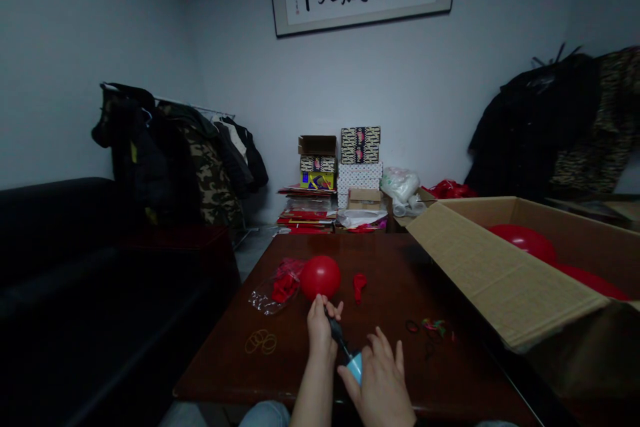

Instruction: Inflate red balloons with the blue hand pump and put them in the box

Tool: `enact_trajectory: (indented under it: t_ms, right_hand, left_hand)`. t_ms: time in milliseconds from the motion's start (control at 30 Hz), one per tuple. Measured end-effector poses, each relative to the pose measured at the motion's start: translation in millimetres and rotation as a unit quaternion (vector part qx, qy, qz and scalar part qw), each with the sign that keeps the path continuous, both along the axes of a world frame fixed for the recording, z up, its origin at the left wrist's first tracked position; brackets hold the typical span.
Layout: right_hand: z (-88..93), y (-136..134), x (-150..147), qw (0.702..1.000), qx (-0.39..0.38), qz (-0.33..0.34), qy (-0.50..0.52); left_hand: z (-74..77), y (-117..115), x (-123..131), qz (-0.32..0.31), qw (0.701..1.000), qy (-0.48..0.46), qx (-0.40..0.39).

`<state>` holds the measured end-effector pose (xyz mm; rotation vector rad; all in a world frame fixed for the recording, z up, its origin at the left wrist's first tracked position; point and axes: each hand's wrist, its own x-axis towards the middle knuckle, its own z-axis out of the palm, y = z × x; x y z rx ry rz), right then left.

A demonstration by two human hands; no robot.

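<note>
A partly inflated red balloon [321,277] sits over the table at the far end of a hand balloon pump [354,367] with a black front part and a light blue body. My left hand [323,328] is closed around the balloon's neck and the black front of the pump. At the near end, my right hand [381,380] holds the blue body between thumb and palm, its other fingers stretched out. Beyond my hands lies a limp red balloon [359,285]. Left of the inflated one is a clear plastic bag [280,288] with red balloons inside.
Yellow rubber bands [261,342] lie left on the brown table [280,373]; a dark ring [412,326] and small colourful bands [434,327] lie right. An open cardboard box [505,280] with red balloons [525,240] stands at the right edge. A black sofa [65,293] is left.
</note>
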<state>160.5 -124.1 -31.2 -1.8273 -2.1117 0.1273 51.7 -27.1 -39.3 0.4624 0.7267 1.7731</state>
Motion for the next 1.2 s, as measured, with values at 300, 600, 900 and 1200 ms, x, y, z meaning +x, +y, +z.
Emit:
enact_trajectory:
  t_ms: [300,600,900,1200]
  right_hand:
    - [-20.2,-13.1,12.5,0.999,0.025,0.025,-0.007]
    - [-20.1,-14.4,13.5,0.998,0.057,-0.007,-0.024]
    - [-23.2,-8.7,24.7,0.997,0.062,-0.013,-0.048]
    - [-38.4,5.7,23.1,0.998,0.045,0.032,0.007]
  left_hand:
    - [13.5,6.9,-20.6,0.021,0.999,-0.037,-0.025]
    - [27.1,1.9,-17.4,-0.071,0.992,-0.087,-0.05]
    - [32.8,-8.0,-19.3,-0.147,0.985,-0.049,-0.075]
    - [35.4,-7.3,-15.1,-0.13,0.99,-0.031,-0.051]
